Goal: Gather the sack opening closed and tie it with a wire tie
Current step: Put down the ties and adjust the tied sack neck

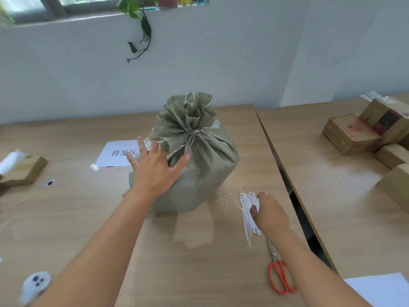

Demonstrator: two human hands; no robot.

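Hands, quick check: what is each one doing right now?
Left hand: open, fingers spread, resting against the sack.
Right hand: grip closed around the bundle of white wire ties.

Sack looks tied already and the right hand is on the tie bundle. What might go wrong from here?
1. The right hand grips the bundle of wire ties; loose ties already lie beside it, so more may scatter.
2. The sack stands upright with only the open left hand against its side; a push could tip it.
3. The scissors lie by the right forearm and might get knocked toward the gap between the tables.
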